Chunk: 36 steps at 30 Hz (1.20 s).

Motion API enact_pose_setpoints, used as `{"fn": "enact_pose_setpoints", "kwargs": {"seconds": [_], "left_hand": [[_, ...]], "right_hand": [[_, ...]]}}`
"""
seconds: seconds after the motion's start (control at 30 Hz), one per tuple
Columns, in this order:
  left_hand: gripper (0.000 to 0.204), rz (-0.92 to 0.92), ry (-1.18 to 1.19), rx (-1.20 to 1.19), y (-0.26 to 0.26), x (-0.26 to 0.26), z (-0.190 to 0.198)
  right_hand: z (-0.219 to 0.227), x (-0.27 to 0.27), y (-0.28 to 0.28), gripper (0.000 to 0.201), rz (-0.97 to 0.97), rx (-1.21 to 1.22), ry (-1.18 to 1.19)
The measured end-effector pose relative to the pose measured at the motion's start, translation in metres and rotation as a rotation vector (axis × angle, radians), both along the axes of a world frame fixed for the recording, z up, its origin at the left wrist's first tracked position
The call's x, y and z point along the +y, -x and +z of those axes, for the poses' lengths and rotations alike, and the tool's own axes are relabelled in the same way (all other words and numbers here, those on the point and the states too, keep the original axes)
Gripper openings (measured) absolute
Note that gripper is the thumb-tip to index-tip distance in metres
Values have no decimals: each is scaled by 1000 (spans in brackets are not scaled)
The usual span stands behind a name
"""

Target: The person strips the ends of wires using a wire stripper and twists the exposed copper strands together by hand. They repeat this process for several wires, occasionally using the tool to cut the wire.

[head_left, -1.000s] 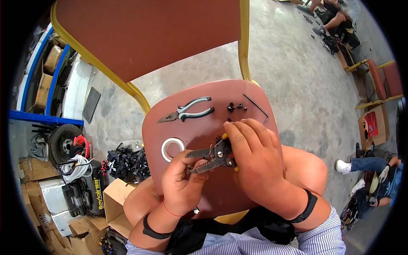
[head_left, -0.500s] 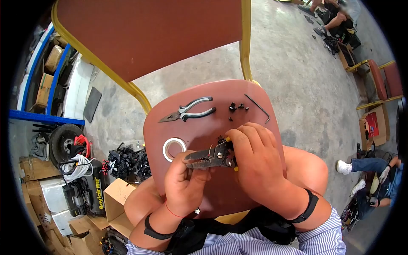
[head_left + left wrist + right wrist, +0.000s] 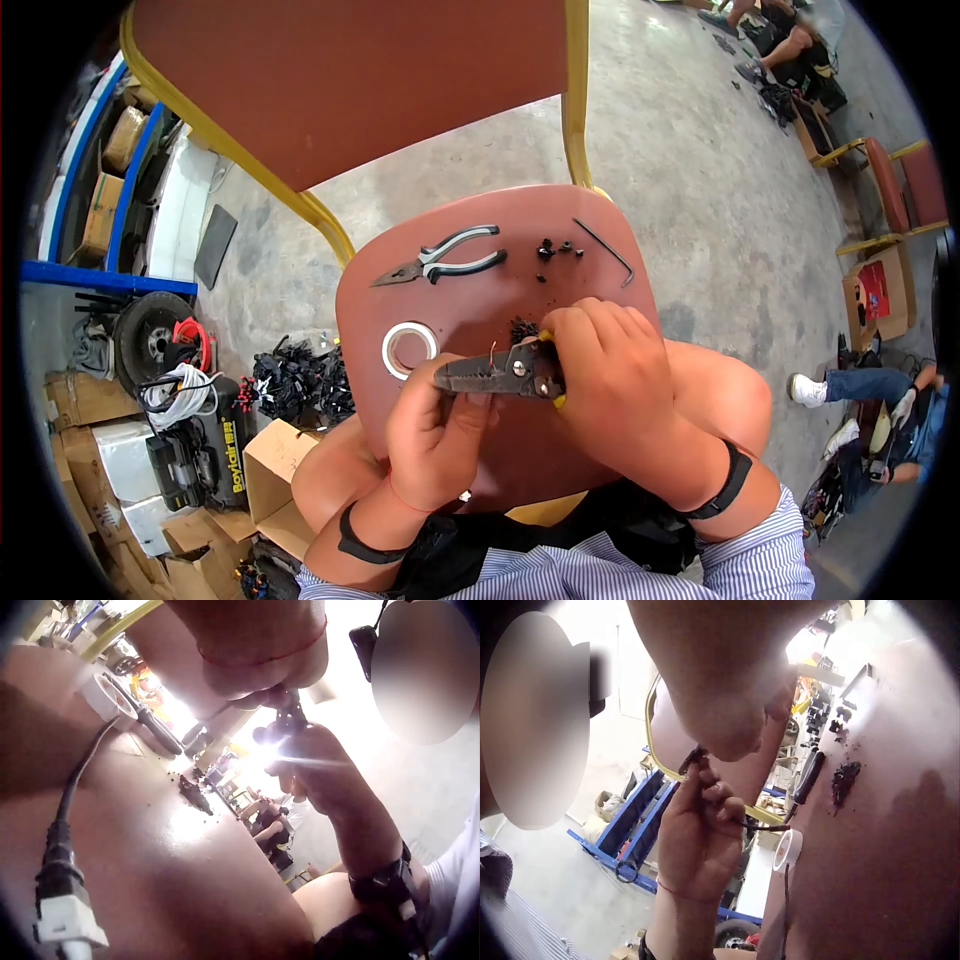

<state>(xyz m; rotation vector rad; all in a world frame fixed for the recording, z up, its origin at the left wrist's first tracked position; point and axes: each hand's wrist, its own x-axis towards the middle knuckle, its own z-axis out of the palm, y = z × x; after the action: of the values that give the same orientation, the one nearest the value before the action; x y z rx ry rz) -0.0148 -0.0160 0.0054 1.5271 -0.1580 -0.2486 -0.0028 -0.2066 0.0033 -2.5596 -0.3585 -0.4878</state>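
My right hand grips the yellow handles of a dark wire stripper over the chair seat. The tool's jaws are together and point left toward my left hand. That hand, fingers curled, pinches a black cable close by the jaws, and a thin copper-coloured wire sticks up beside the tool. The cable hangs down to a white connector in the left wrist view. Most of what lies between my left fingers is hidden.
On the seat lie a roll of white tape, grey-and-black pliers, a hex key, small black parts and a pile of black scraps. The chair back rises beyond. Boxes and a tyre stand left.
The stripper's jaws, spread apart one second ago, have come together as my right fingers squeezed the handles. My left hand has stayed nearly in place.
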Motion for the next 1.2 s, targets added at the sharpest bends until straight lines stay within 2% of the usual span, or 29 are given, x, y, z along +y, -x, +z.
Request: {"fn": "enact_pose_setpoints", "kwargs": {"seconds": [0.2,0.3,0.43,0.53,0.7,0.8,0.93,1.2], "left_hand": [[7,7,4,-45,-3,-1,-7],[8,-5,11,-57,-1,-1,-7],[12,8,33,-6,2,0,-9],[16,3,14,-56,1,0,-6],[20,25,-5,46,2,-1,-3],[19,35,12,92,2,-1,-3],[20,48,147,155,3,-4,-3],[23,-9,167,141,3,0,-4]], "right_hand": [[3,4,3,31,-14,2,121],[3,2,5,37,8,43,75],[-3,2,3,40,12,-23,23],[-1,4,2,40,14,-42,11],[0,4,3,39,6,-21,18],[5,7,5,48,-5,21,-14],[5,8,5,48,-7,13,2],[2,6,4,34,-11,-12,48]]}}
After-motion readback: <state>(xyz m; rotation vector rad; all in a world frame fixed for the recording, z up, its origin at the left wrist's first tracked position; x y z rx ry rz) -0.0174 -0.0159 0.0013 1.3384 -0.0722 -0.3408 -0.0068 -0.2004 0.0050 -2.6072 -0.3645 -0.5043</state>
